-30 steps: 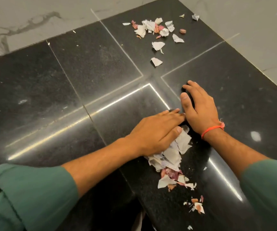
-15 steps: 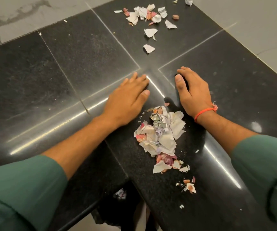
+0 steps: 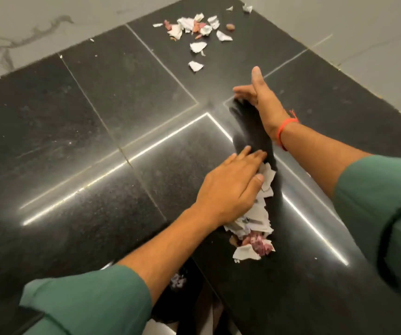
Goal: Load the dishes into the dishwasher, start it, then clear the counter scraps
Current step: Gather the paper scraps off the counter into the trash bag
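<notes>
Black polished stone surface, pale marbled wall behind. Torn white and pink scraps heaped under flat left hand; right hand open, empty.

Left hand lies flat, fingers straight, pressing the near scrap pile on the black surface. Right hand, at 1 o'clock from it, stands on edge, thumb up. Far scraps lie at 12 o'clock.

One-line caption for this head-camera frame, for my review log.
Left hand presses white and pink paper scraps along the black granite counter; right hand lifted, fingers straight.
</notes>
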Motion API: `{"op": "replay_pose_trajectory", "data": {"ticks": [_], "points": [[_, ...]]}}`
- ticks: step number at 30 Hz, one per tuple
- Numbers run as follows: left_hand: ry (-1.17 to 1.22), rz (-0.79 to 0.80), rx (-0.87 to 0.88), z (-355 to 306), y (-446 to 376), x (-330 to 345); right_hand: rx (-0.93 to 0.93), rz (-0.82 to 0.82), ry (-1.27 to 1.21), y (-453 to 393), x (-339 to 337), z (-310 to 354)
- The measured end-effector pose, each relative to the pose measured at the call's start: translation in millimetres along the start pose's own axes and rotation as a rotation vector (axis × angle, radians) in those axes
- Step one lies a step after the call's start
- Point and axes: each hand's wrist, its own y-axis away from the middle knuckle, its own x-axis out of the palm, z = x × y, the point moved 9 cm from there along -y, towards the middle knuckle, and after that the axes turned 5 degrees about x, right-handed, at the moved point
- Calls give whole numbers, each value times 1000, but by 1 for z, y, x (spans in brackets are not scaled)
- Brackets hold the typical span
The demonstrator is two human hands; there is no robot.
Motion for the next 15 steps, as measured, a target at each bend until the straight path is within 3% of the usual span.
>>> {"op": "replay_pose_trajectory", "data": {"ticks": [3, 7, 9, 12, 15], "points": [[126, -32, -46, -18, 12, 8, -12, 121, -29, 41, -8, -19], [498, -252, -258, -11, 34, -7, -80, 151, 116, 112, -32, -60], [533, -378, -359, -3, 56, -17, -227, 117, 301, 142, -35, -68], [535, -560, -491, -2, 98, -23, -274, 44, 298, 161, -33, -77], [508, -532, -511, -31, 116, -3, -338, 11, 351, 170, -24, -74]]}}
